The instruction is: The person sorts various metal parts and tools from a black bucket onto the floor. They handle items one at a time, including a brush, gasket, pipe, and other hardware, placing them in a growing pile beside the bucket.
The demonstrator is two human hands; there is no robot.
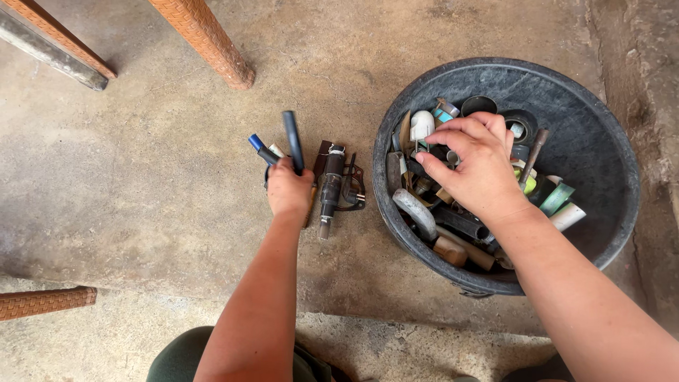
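Head view: sorting stage, looks like; left hand [288, 189] gripping dark pen-like tools [293, 141] over the floor pile [336, 185]; right hand [475, 161] pinching small parts in the black tub [608, 134] (contents jumbled); next needs a clean lift out.

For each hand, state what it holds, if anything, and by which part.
The left hand grips dark tool handles by their lower ends. The right hand reaches into the black tub, fingertips on a small fitting; whether it grips cannot be told.
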